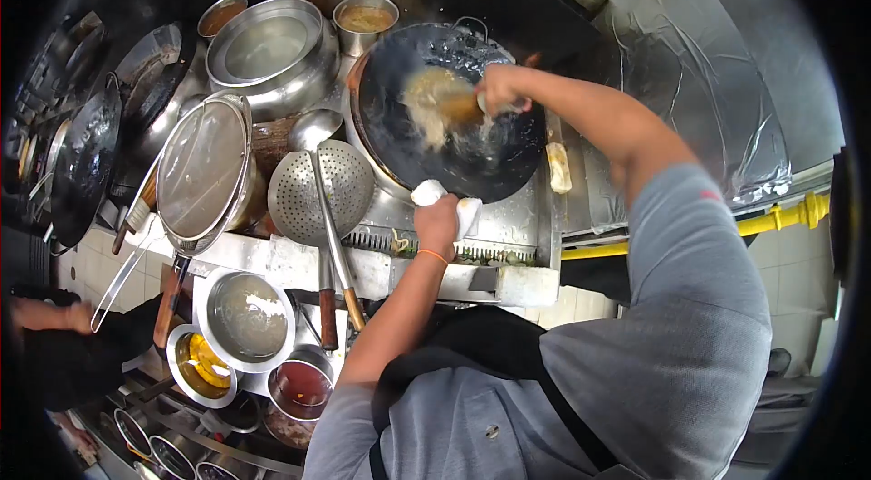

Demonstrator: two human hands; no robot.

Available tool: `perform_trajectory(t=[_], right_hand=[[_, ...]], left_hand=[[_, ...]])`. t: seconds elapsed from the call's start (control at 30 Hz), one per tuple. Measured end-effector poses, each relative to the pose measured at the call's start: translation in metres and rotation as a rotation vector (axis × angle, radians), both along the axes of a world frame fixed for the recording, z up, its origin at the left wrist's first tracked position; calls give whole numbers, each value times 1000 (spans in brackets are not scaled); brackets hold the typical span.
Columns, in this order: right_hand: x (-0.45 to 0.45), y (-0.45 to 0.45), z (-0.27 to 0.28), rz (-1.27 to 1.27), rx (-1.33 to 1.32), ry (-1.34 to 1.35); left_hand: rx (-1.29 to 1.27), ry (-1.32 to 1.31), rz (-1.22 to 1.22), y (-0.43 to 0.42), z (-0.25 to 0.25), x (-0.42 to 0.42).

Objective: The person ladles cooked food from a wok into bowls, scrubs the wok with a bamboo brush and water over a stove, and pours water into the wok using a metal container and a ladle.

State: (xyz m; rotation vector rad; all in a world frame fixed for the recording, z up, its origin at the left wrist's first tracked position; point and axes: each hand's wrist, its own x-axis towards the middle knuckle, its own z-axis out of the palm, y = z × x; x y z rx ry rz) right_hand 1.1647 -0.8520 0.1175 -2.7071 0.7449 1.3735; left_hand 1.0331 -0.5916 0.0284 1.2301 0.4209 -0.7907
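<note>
Over the wok, the brush is gripped tight by the right hand, pointed left; cloth is clenched in the left hand, near side.

Wok: charcoal to black, glossy wet streaks. Food in it: pale cream to beige. Implement, motion-blurred: orange-brown. Cloth by the wok rim: white, tan smudge.

Wristband, left arm: bright orange. Sleeve: heathered grey, small pinkish-red mark near the elbow. Apron: black.

Perforated ladle: silver-grey, regular dark dot pattern; the two handle grips nearby are reddish-brown and lighter tan. Mesh strainer: grey-beige, fine weave.

Liquids: cloudy grey; golden yellow; dark red. Pipe: vivid yellow. Foil sheet: silver, crinkled highlights.
</note>
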Motion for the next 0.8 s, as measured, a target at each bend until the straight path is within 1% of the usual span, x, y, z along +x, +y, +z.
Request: perform_trajectory(t=[0.03,0.1,0.13,0.2,0.27,0.33,0.37,0.4,0.43,0.5,0.53,0.6,0.63,0.67,0.7,0.73,0.77,0.8], right_hand=[[-11,4,7,-7,9,-6],[-46,22,39,-72,123,-18],[-73,17,44,76,263,-147],[-96,22,70,86,176,-115],[-33,-112,-69,227,430,22],[-6,-68,-75,-340,123,-176],[-21,-49,-41,-303,174,-195],[-44,-27,4,-271,230,-210],[-57,-16,26,-287,245,-220],[-70,-11,54,-36,41,118],[-64,-10,53,-50,49,95],[-45,-8,39,-115,-78,64],[-54,-7,27,-236,75,-194],[-68,4,24,-350,110,-413],[-74,6,29,-230,79,-349],[-86,10,50,-107,45,-285],[-111,14,73,-124,55,-300],[-146,23,101,-75,135,-350]], left_hand=[[9,-6,-7,2,3,-2],[40,-76,-42,4,12,0],[52,-85,-51,4,13,2],[98,-77,-76,3,10,1],[129,-98,-121,3,14,5],[90,-147,-112,2,2,1],[-46,-90,-75,0,-18,2],[-32,-95,-89,2,-17,1],[-4,-65,-113,2,-15,3],[33,-54,-146,0,-11,7],[31,-36,-145,0,-12,6],[38,-43,-157,-4,-12,11],[66,-102,-109,-2,-15,5],[88,-168,-56,-2,-19,3],[91,-161,-45,1,-23,1],[106,-175,-58,8,-18,-3],[144,-241,-81,15,-9,-5],[175,-306,-102,20,1,-9]])
